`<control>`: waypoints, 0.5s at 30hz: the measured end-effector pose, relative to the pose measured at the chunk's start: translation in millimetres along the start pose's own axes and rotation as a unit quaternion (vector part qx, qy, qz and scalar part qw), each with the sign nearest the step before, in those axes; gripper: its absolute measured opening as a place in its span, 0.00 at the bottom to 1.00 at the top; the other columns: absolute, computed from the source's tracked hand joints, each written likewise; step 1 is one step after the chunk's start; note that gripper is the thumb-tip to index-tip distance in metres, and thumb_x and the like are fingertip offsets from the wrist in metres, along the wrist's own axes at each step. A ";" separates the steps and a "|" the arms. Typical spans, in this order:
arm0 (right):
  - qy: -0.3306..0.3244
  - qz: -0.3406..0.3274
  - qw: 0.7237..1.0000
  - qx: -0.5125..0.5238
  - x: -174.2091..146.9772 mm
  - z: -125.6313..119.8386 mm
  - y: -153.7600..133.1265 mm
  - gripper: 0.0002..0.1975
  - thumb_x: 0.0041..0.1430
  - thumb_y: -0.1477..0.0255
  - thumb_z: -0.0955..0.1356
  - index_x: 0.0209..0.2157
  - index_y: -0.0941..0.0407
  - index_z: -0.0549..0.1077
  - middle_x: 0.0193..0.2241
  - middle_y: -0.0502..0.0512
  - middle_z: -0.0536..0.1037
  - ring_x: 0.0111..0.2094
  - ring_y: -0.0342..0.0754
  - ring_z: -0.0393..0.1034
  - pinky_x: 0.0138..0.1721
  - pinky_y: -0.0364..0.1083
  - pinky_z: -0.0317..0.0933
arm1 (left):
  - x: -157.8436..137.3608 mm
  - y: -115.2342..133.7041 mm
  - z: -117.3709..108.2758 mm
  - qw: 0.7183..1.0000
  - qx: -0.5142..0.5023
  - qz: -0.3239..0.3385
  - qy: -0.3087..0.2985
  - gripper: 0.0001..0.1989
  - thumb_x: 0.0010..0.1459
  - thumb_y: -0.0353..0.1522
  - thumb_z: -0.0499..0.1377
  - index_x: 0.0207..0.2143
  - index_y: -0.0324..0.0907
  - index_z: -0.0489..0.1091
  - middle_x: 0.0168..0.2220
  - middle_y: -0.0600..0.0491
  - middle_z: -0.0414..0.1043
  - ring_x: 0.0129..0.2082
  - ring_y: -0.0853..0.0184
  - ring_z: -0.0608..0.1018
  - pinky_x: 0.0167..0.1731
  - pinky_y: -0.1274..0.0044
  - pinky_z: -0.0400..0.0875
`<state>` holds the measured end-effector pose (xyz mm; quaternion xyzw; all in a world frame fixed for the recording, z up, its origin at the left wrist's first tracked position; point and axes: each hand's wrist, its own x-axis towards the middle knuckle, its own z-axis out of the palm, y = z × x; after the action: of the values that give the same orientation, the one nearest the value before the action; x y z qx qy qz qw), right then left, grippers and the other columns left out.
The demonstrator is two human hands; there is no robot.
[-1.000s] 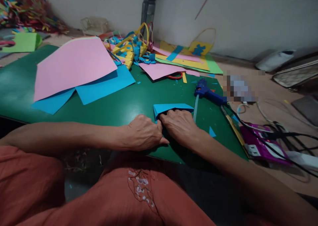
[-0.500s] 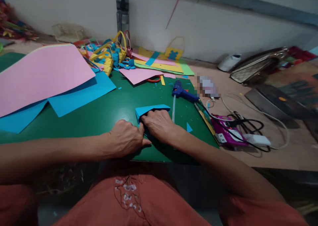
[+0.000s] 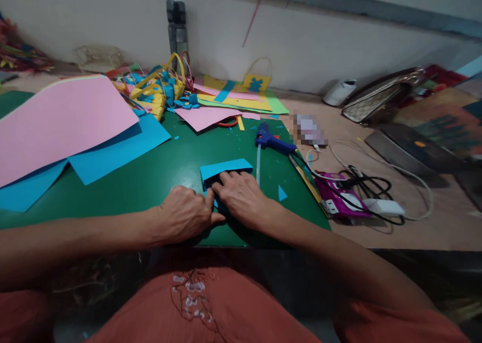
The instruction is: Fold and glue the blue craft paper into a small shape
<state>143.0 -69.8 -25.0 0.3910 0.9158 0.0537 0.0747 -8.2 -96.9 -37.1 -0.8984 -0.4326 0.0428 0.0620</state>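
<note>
A folded piece of blue paper [image 3: 226,168], shaped like a small open box or bag, lies on the green board [image 3: 158,167] close to its front edge. My left hand [image 3: 188,207] is closed on its near left corner, with thumb and forefinger pinching there. Reaching over from the right, my right hand [image 3: 241,192] has its bent fingers tucked inside the fold, pressing on the paper. Both hands cover most of the near side, and the right fingertips are partly hidden.
A blue glue gun [image 3: 273,141] lies beyond my right hand, with its glue stick pointing toward me. Right of the board sit a purple power strip [image 3: 339,195] and tangled cables. Pink sheets [image 3: 68,117], blue sheets [image 3: 120,147] and small yellow baskets [image 3: 154,99] occupy the left and back.
The whole view has shifted slightly, moving the scene left. My right hand's fingers look more spread and less deep in the fold; the left hand keeps its pinch.
</note>
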 end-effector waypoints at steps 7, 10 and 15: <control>0.010 -0.022 1.000 -0.011 -6.6 5.6 0.1 0.09 0.61 0.75 0.60 0.39 0.59 0.71 0.39 0.60 0.70 0.42 0.52 0.62 0.39 0.50 0.54 | -3.3 1.1 10.1 0.997 0.031 0.010 0.064 0.27 0.61 0.47 0.42 0.38 0.33 0.68 0.19 0.43 0.72 0.17 0.55 0.76 0.14 0.75 0.62; -0.002 -0.023 0.999 -0.026 -8.5 3.3 -1.2 0.10 0.61 0.77 0.59 0.38 0.61 0.71 0.37 0.61 0.70 0.41 0.52 0.62 0.38 0.49 0.55 | -5.0 0.8 14.2 0.989 0.051 0.025 0.134 0.24 0.62 0.45 0.44 0.34 0.33 0.68 0.17 0.46 0.70 0.16 0.58 0.75 0.14 0.76 0.60; -0.003 -0.019 0.999 -0.045 -12.0 1.9 -4.4 0.10 0.60 0.79 0.59 0.38 0.62 0.71 0.36 0.62 0.71 0.39 0.52 0.64 0.37 0.49 0.58 | -6.8 -2.7 18.1 0.942 0.056 0.153 0.294 0.18 0.63 0.38 0.47 0.27 0.36 0.65 0.16 0.53 0.66 0.16 0.65 0.71 0.14 0.77 0.58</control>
<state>148.4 -81.4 -26.4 0.3703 0.9193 0.0920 0.0962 -16.8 -99.2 -54.4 -0.9214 -0.2495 -0.1898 0.2295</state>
